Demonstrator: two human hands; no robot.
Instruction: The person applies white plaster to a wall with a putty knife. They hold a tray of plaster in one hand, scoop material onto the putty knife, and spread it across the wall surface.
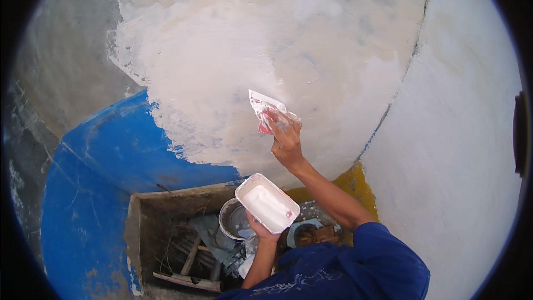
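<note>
My right hand [283,139] grips a white-smeared trowel [264,101] with a pinkish-red handle, its blade on or very near the wall [211,61], which bears patchy white and cream coats. Lower down, my left hand [261,228] holds a white rectangular tub [267,189] containing smooth white paste, with a small pink smudge at its right end. Around the white coat's lower left, the wall is painted blue [94,166]. Part of my left hand is hidden under the tub.
Below is a concrete trough [135,216] holding wooden pieces [191,253], cloth and debris. A round bucket [233,219] stands behind the tub, and a pale blue object [300,228] lies right of it. A white side wall [444,133] rises at right, near a yellow-painted patch [361,189].
</note>
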